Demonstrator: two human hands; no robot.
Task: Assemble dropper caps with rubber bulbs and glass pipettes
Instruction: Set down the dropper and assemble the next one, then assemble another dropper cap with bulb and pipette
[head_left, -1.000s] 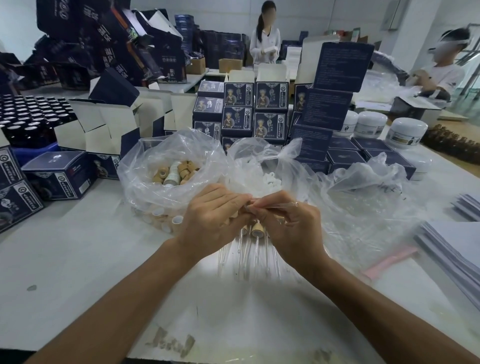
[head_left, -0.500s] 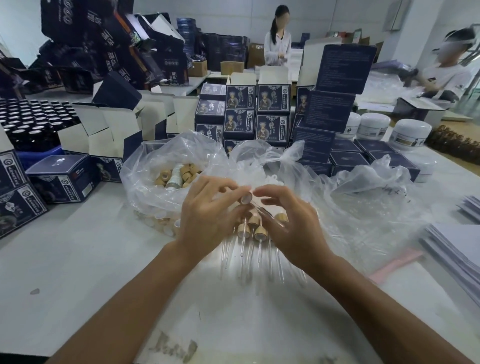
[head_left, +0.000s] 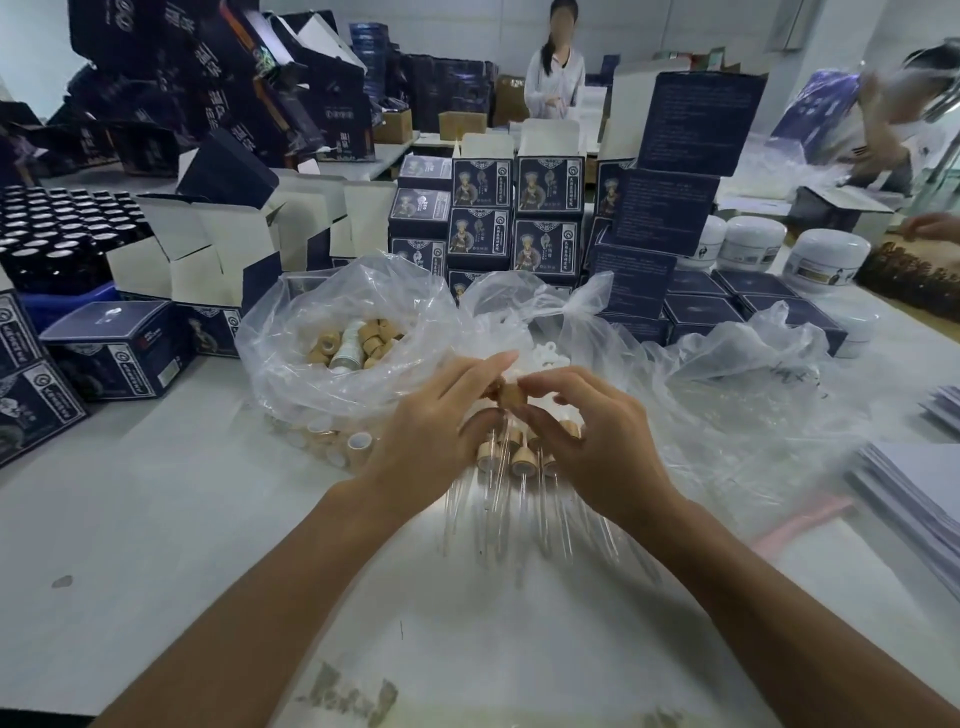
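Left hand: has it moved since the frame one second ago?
Yes. The left hand has opened its fingers and shifted slightly away from the bag of wooden caps, toward the right hand.

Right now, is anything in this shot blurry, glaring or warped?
Head view: the person at far right is motion-smeared; the glass pipettes blur into pale streaks; wide-angle bending tilts the dark boxes at left; soft, even light, no hard glare.

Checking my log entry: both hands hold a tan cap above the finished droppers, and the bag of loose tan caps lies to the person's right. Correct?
Not quite. The head view shows the bag of loose caps to the person's left. Both hands, left hand and right hand, do hold a tan cap above the finished droppers.
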